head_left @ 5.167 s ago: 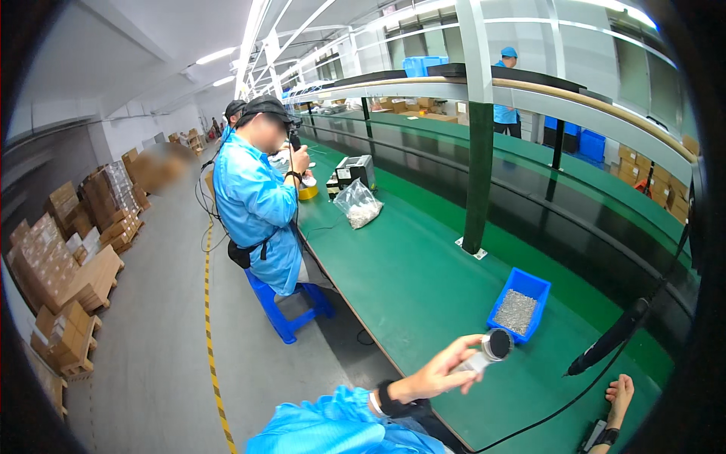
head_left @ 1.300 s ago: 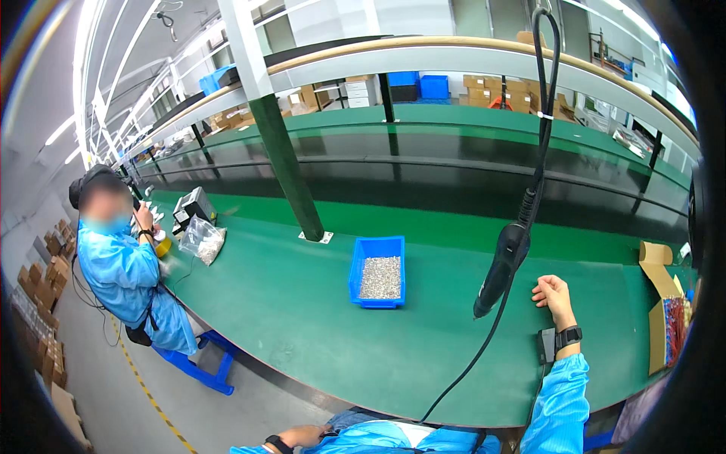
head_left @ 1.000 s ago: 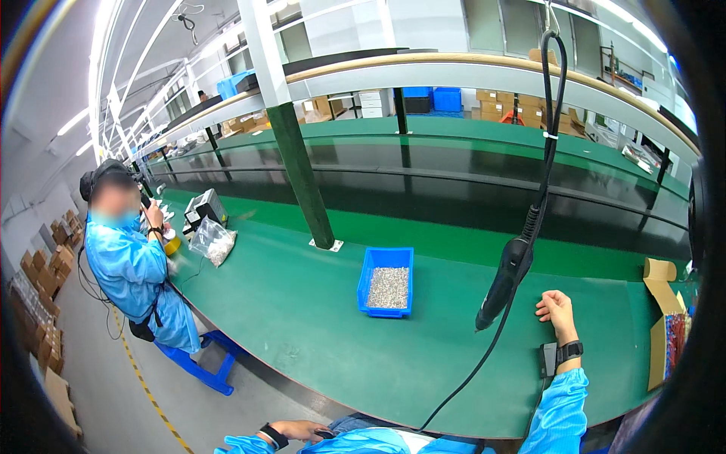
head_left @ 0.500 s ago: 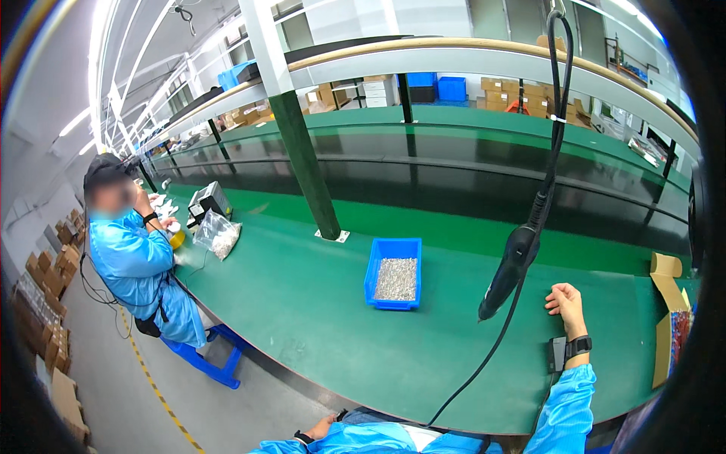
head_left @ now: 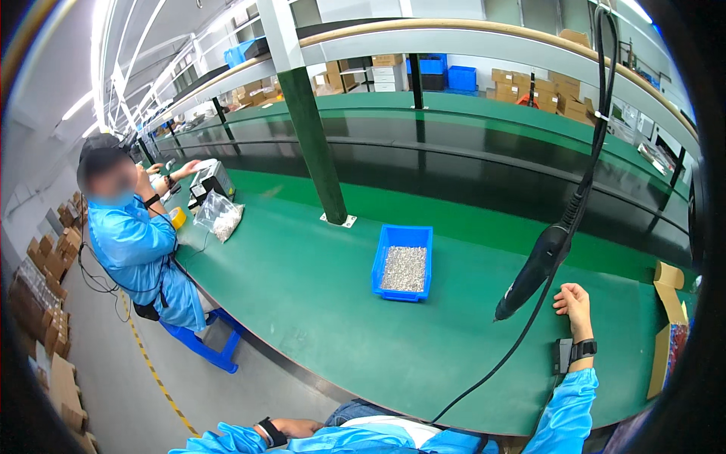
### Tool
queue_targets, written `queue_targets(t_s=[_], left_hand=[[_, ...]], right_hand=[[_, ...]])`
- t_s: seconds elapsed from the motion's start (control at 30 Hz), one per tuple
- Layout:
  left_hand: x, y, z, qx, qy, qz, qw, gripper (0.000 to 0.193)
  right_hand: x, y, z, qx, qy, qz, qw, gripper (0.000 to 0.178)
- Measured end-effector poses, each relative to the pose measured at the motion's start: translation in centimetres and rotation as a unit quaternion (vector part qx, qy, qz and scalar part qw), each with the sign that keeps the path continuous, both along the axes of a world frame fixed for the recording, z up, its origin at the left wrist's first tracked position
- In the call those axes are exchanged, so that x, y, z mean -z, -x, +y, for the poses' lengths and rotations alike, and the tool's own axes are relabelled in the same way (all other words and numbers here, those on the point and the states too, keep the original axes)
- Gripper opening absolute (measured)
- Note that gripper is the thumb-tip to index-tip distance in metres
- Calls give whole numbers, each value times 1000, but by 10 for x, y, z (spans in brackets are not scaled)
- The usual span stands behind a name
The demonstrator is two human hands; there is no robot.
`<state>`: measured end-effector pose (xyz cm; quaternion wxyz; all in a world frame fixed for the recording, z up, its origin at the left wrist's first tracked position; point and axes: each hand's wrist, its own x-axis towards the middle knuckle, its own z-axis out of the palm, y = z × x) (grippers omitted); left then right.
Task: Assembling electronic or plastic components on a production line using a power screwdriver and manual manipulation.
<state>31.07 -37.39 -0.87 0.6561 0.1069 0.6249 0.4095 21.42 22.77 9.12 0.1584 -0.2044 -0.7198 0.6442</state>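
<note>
Green work surface [head_left: 318,303] ran right across the shop floor view, with a green-and-white post [head_left: 314,144] bolted down toward the back and a co-worker [head_left: 125,242] in blue sitting on a blue stool [head_left: 212,348] off to the left. That person had one arm stretched out to a boxy dark-and-silver device [head_left: 210,181], and a clear bag of pale bits [head_left: 220,216] sat just in front of it, with a roll of yellow tape [head_left: 178,218] nearby.

Front and center was a blue bin [head_left: 404,296] holding a layer of small silvery metal pieces [head_left: 404,268], out on the surface and well away from both hands. Right of that hung a black power screwdriver [head_left: 532,272], tilted, tip pointing down and left.

The right hand [head_left: 573,303] was just right of that tip, resting at the surface, fingers loosely bent and a little apart, not clenched. Strapped wrist, with a small dark block [head_left: 563,356] right beside it. An open cardboard box [head_left: 660,356] stood further right, stuffed with reddish and bluish stuff too blurry to make out.

Left hand [head_left: 300,428] was down at the waist near the jeans, fingers partly hidden, so I honestly couldn't tell if it was pinching anything.
</note>
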Motion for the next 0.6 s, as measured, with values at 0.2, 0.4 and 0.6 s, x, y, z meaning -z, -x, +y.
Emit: queue_targets(t_s=[0.2, 0.4, 0.6], left_hand=[[1, 0, 26, 42, -1, 269, 962, 45], [-74, 5, 62, 119, 216, 242, 938, 38], [-37, -8, 53, 74, 178, 330, 924, 36]], right_hand=[[1, 1, 4, -1, 6, 3, 1000, 15], [2, -1, 2, 1, 1, -6, 1000, 14], [-3, 2, 1, -5, 5, -1, 1000, 14]])
